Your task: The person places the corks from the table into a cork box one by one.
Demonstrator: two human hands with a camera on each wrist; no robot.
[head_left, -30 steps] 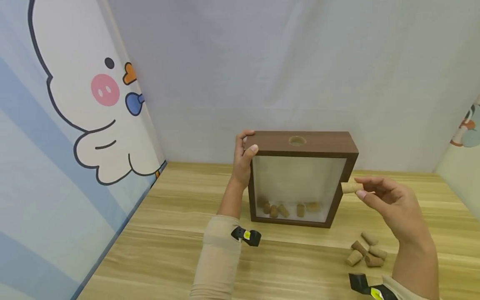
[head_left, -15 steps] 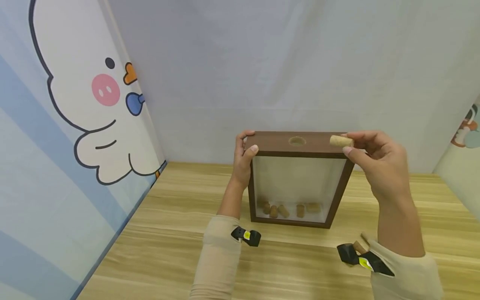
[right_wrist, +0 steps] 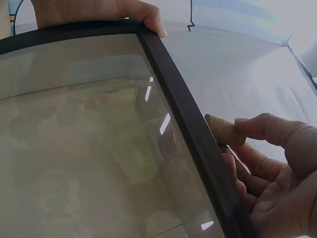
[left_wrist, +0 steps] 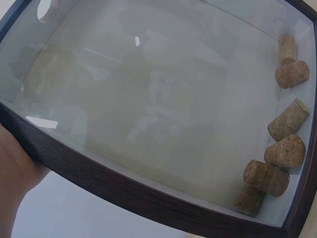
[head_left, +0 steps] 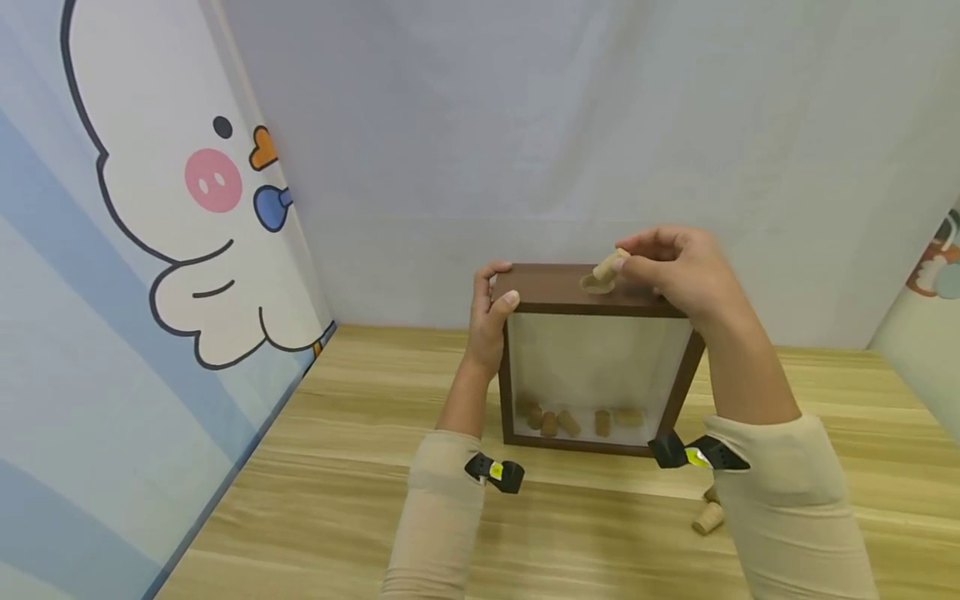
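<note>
A dark brown wooden box frame (head_left: pixel 540 287) with a clear front panel stands upright on the table, a round hole (head_left: pixel 594 285) in its top. My left hand (head_left: pixel 491 321) grips its upper left corner, thumb on the front edge and fingers behind. Between thumb and fingers, my right hand (head_left: pixel 682 271) pinches a cork (head_left: pixel 611 264), tilted, its lower end at the hole's right rim. The right wrist view shows this cork (right_wrist: pixel 224 130) at the frame's top edge. Inside the box, several corks (left_wrist: pixel 287 151) lie along the bottom.
On the wood-grain table (head_left: pixel 315 492), a loose cork (head_left: pixel 708 517) lies right of the box, others partly hidden by the right sleeve (head_left: pixel 787 492). A pale curtain (head_left: pixel 420 150) hangs behind, and a cartoon-printed cloth (head_left: pixel 135 183) at left.
My right hand has risen and moved left with the cork, from beside the box to the hole on top, and the cork has tilted. My left hand keeps its grip on the frame.
</note>
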